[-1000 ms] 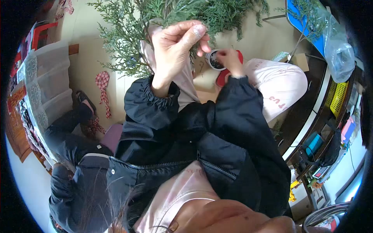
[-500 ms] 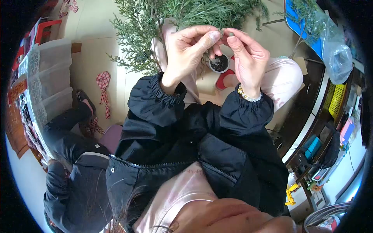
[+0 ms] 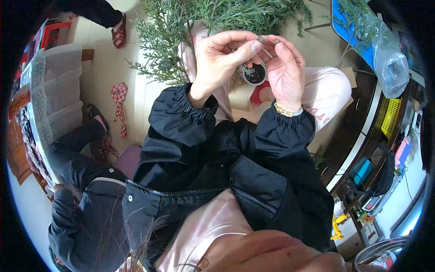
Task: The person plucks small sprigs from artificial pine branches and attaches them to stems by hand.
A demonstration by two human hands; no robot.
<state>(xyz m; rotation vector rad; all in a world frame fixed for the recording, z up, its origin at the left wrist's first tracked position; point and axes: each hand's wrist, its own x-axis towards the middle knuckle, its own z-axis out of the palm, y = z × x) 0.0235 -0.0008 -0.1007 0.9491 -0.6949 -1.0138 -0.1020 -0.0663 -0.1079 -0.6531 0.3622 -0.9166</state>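
In the head view my left hand (image 3: pixel 222 59) pinches a small green sprig (image 3: pixel 261 39) between thumb and forefinger. Its fingertips nearly meet those of my right hand (image 3: pixel 286 70), which wears a beaded bracelet. A tiny grey-green bit (image 3: pixel 277 41) shows between that hand's thumb and forefinger; its kind is too small to make out. Below the hands a white pot (image 3: pixel 253 74) with dark small contents stands partly hidden by my fingers. Leafy green conifer-like branches (image 3: pixel 167 41) lie beyond and to the left of my hands.
A blue surface (image 3: pixel 337 25) with a clear plastic bag (image 3: pixel 390 63) is at upper right. Yellow baskets (image 3: pixel 389 118) sit at the right side. Checked cloth (image 3: pixel 118 102) lies on the floor. A seated person (image 3: pixel 90 204) is at left; another person's leg (image 3: pixel 93 11) shows at top left.
My right hand has shifted slightly, its fingers lifting a little away from the left fingertips. Another person's leg and shoe have come into view at top left.
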